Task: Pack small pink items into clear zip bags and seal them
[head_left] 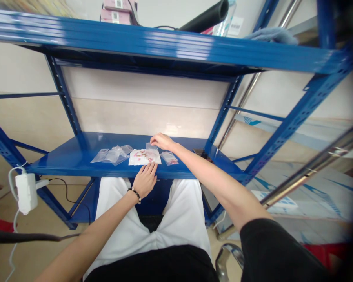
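Note:
A white sheet of paper [132, 159] lies near the front edge of the blue shelf, with small pink and red pieces [141, 154] scattered on it. My left hand [145, 180] rests at the sheet's near edge, fingers stretched out and lying flat. Behind the sheet, my right hand [162, 141] reaches down with bent fingertips pinching a small clear plastic bag [151, 146]. To the right of the paper is a zip bag [170, 158] with pink-red pieces inside. Several clear plastic bags [115, 155] lie overlapped on the left.
The blue shelf board [73, 156] sits beneath an upper blue beam [153, 45]. A dark object [200, 152] lies at the board's right rear. A white power strip [26, 194] hangs by the left post. Metal pipes [306, 176] run along the right.

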Tool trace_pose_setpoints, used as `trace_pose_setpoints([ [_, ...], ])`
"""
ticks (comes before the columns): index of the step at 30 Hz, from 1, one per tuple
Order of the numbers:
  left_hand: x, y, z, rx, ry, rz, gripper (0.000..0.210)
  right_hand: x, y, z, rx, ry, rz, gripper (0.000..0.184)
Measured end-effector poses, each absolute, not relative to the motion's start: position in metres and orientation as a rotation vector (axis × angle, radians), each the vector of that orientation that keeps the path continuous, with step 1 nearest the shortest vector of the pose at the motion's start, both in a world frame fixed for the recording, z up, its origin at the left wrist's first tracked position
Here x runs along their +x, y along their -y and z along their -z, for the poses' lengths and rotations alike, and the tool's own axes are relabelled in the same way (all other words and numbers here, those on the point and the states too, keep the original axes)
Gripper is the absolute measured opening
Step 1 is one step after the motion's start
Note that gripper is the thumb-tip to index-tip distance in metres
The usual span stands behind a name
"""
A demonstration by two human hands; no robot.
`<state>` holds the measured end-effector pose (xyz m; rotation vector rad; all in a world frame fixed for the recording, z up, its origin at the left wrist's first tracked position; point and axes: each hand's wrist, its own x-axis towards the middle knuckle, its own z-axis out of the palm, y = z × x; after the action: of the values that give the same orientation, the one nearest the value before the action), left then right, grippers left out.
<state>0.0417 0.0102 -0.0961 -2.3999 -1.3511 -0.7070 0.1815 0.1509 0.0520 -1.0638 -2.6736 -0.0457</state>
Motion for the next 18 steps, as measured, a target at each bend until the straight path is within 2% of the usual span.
trace_pose_setpoints([
  [10, 0.043, -0.018, 0.086, -2.395, 1.375, 0.645, 0.055, 0.184, -0.146, -0.056, -1.169, 2.537, 0.105, 0.014],
  [18, 0.037, -0.023, 0.081, -2.382, 1.387, 0.665, 0.060, 0.183, -0.139, -0.038, -1.215, 1.975, -0.179, 0.011],
])
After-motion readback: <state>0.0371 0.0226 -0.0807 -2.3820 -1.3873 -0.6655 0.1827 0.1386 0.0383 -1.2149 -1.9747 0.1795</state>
